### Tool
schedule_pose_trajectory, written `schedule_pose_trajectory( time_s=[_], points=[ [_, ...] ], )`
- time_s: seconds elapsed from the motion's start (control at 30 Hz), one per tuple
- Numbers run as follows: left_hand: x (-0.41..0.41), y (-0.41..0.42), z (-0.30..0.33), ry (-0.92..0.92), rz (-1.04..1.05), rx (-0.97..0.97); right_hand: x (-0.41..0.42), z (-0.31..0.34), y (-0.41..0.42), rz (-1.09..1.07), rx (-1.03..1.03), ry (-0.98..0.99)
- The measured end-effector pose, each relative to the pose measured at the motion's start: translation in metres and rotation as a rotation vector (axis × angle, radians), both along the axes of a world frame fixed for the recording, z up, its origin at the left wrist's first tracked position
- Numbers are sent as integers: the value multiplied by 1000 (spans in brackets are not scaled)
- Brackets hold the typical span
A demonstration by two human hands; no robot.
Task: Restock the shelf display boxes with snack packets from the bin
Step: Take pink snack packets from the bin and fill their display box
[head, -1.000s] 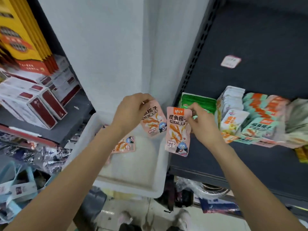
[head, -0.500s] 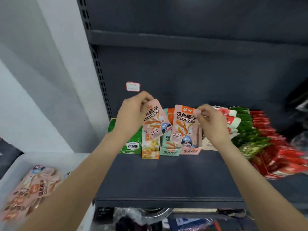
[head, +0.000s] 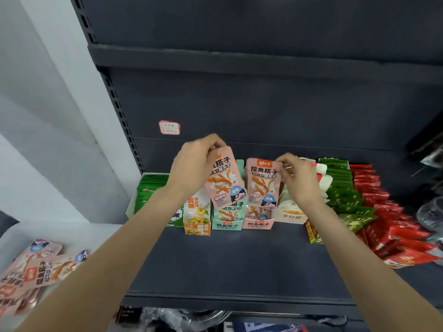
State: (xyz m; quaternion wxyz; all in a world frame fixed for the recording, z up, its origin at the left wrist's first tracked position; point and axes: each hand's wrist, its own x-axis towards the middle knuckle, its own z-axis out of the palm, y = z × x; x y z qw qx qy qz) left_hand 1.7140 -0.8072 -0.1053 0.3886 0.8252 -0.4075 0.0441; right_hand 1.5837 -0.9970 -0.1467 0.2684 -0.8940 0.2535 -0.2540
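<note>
At the lower left, loose pink snack packets [head: 36, 269] lie in the white bin [head: 14, 236]. The left hand [head: 194, 164] pinches the top of a tilted pink packet [head: 224, 180] above the teal display box [head: 227, 219]. The right hand [head: 297, 178] pinches a second pink packet [head: 262, 183] over the pink display box [head: 257, 222], along the back edge of the dark shelf [head: 239, 264].

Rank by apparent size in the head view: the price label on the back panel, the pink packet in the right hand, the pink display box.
1. Pink packet in the right hand.
2. Pink display box, partly hidden by the packet, so unsure.
3. Price label, clearly smallest, though farther away.
</note>
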Motion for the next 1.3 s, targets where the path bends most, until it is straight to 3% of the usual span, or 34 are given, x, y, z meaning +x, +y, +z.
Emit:
schedule_pose_trajectory(
  time_s=[0.37, 0.6, 0.8, 0.9, 1.07, 1.3],
  points=[
    [2, -10, 0, 30, -51, 17, 6, -23, 1, 99, -18, 166],
    [1, -23, 3, 35, -91, -4, 14, -25, -1, 0, -3, 118],
    [4, -26, -5, 35, -90, 12, 12, -25, -7, 24, 48, 274],
    [2, -30, -6, 37, -105, 9, 8, -19, -8, 54, 73, 222],
    [-1, -46, -4, 18, -134, -23, -9, -14, -18, -2, -172, 122],
    [-10, -96, -18, 10, -191, 71, -25, -22, -39, 39, -294, 418]
  ],
)
